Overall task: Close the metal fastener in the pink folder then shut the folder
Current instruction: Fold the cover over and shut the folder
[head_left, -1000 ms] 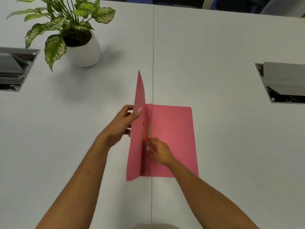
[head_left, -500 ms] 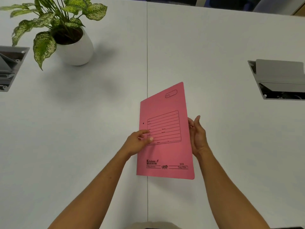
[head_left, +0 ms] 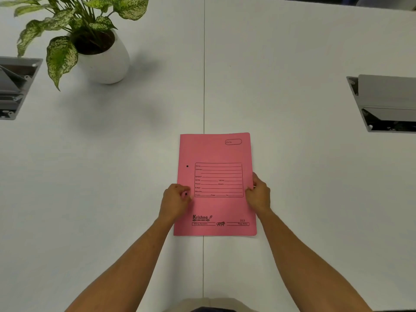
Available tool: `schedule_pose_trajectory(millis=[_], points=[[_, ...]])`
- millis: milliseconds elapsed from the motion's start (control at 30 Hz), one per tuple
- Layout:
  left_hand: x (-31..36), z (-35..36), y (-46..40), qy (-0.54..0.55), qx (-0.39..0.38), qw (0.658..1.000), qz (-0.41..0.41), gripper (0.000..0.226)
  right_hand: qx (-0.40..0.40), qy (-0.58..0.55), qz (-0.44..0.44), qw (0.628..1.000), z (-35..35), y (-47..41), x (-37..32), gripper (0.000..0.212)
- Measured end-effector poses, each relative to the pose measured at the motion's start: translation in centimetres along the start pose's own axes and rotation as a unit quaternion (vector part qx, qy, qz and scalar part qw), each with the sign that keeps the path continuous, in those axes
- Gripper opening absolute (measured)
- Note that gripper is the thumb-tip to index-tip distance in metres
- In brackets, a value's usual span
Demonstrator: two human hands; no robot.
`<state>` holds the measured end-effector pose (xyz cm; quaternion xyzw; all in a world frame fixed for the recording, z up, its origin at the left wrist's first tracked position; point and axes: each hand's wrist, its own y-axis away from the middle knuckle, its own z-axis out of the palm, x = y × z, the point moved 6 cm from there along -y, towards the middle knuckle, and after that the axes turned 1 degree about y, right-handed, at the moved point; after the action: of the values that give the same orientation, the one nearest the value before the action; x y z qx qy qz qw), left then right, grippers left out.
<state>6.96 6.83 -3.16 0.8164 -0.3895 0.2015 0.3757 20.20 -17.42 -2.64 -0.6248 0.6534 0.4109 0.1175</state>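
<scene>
The pink folder (head_left: 215,154) lies flat and shut on the white table (head_left: 292,52), printed front cover up, across the seam between the two tabletops. The metal fastener is hidden inside it. My left hand (head_left: 174,202) rests on the folder's left edge, fingers curled onto the cover near a punched hole. My right hand (head_left: 258,194) holds the right edge, fingers curled around it.
A potted plant (head_left: 101,57) in a white pot stands at the back left. Grey cable boxes are set into the table at the far left (head_left: 13,86) and far right (head_left: 387,104). The table seam (head_left: 204,64) runs down the middle.
A second ago the folder stood open with my right hand at the fastener. The cover then swung shut, and the folder has come down flat and square on the table.
</scene>
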Motion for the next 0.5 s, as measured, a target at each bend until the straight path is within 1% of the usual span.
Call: schedule_pose_trajectory(millis=[133, 200, 300, 367, 500], points=[[-1.2, -0.4, 0.2, -0.052, 0.029, 0.998, 0.002, 0.035, -0.032, 0.161, 0.001, 0.986, 1.7, 0.4, 1.4, 0.073], [-1.6, -0.3, 0.2, -0.082, 0.034, 0.996, 0.008, 0.037, -0.037, 0.222, -0.021, 0.974, 2.2, 0.9, 1.4, 0.07], [-1.6, -0.2, 0.3, -0.115, 0.048, 0.992, 0.021, 0.034, -0.016, 0.294, -0.058, 0.954, 2.2, 1.7, 1.0, 0.055], [-1.4, -0.1, 0.5, -0.137, 0.051, 0.989, 0.031, 0.034, -0.007, 0.317, -0.074, 0.945, 2.2, 2.0, 0.8, 0.05], [-0.5, -0.6, 0.7, -0.142, 0.076, 0.985, 0.058, 0.039, 0.031, 0.272, -0.129, 0.953, 2.0, 2.6, -0.2, 0.051]])
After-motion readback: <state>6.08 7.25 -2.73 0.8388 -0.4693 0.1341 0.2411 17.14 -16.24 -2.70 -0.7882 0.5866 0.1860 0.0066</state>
